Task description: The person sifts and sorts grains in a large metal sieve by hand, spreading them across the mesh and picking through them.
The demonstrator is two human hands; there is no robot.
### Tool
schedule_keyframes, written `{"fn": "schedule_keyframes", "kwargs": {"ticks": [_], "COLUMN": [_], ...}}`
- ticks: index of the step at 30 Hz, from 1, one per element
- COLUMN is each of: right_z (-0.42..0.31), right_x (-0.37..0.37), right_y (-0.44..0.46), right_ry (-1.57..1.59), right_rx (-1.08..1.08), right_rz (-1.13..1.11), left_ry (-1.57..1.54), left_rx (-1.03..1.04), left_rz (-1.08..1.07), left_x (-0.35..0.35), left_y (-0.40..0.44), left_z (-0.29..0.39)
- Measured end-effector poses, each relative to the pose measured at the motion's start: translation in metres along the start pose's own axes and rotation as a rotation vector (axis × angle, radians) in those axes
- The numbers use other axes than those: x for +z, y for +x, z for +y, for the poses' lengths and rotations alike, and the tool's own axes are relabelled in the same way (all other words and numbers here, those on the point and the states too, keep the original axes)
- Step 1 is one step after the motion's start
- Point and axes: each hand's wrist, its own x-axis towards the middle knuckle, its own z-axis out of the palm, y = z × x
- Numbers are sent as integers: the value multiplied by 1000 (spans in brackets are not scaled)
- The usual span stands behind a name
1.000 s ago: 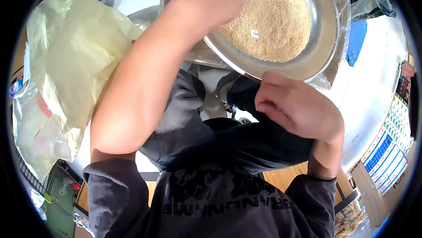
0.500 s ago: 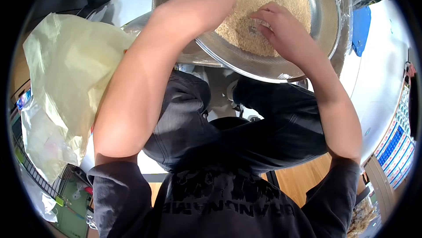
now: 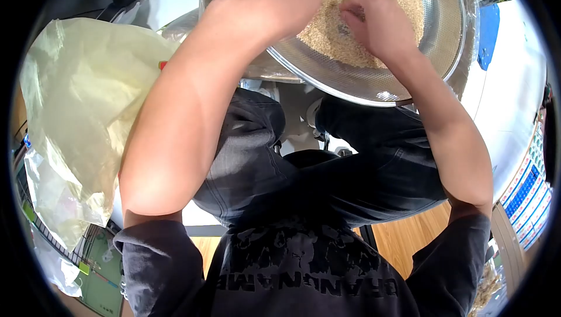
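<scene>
A round metal mesh sieve [image 3: 447,36] holds a bed of pale tan grains [image 3: 336,45] at the top of the view. My left hand [image 3: 280,1] is over the left part of the sieve, its fingertips partly out of sight at the top edge. Within the sieve, my right hand [image 3: 383,24] is at the grains with its fingers curled in a pinch. What lies between those fingertips is too small to make out. Clear plastic [image 3: 274,71] shows beneath and around the sieve.
A large yellowish plastic bag [image 3: 87,95] stands on the left. A blue object [image 3: 488,33] lies on the white table [image 3: 508,89] at the right. Blue-and-white printed packs [image 3: 526,203] are at the far right. My legs are below the sieve.
My right hand has moved from the sieve's near rim up into the grains, and its fingers have since drawn closer together. My left hand remains over the sieve's left part.
</scene>
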Motion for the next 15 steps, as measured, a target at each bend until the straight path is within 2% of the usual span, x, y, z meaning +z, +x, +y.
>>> {"fn": "schedule_keyframes", "kwargs": {"ticks": [4, 6, 13, 15], "right_z": [5, 6, 7, 9], "right_x": [4, 5, 3, 4], "right_y": [6, 8, 8, 9], "right_ry": [29, 25, 23, 62], "right_rx": [-102, -146, -99, -127], "right_rz": [64, 65, 61, 51], "left_ry": [-163, -109, 33, -83], "left_rx": [42, 57, 41, 67], "left_rz": [-149, 12, -83, -22], "left_x": [-9, 9, -4, 13], "left_y": [2, 3, -7, 3], "left_z": [1, 0, 3, -2]}}
